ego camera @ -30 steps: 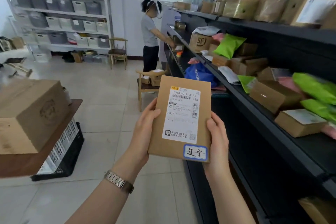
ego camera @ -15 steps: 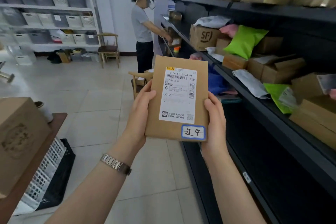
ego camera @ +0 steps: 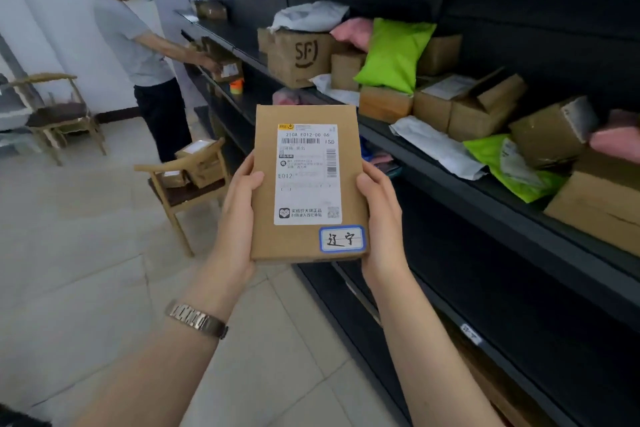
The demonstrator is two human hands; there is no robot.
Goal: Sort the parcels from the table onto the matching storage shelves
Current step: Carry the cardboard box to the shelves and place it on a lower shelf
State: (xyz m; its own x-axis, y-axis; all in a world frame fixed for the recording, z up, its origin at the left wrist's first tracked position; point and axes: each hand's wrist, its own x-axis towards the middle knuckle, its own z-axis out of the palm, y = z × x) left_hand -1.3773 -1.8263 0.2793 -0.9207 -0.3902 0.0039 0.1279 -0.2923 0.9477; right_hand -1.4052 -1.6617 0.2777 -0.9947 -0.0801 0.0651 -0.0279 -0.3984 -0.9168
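Observation:
I hold a flat brown cardboard parcel [ego camera: 266, 184] upright in front of me, with a white shipping label and a blue-edged handwritten sticker at its lower right corner. My left hand [ego camera: 235, 218] grips its left edge and my right hand [ego camera: 381, 218] grips its right edge. The dark storage shelves [ego camera: 485, 204] run along my right side. Their middle level carries brown boxes, among them one marked SF [ego camera: 301, 55], and green [ego camera: 391, 52], pink and white bags.
Another person [ego camera: 138, 45] stands ahead at the far end of the shelves, reaching onto one. A wooden chair [ego camera: 187, 184] loaded with small boxes stands in the aisle just beyond my parcel. A second chair [ego camera: 55, 107] is at the left wall. Tiled floor lies to my left.
I have walked forward along the shelves with the parcel in both hands. The table with the big box has left view on the left; the person and chair are nearer.

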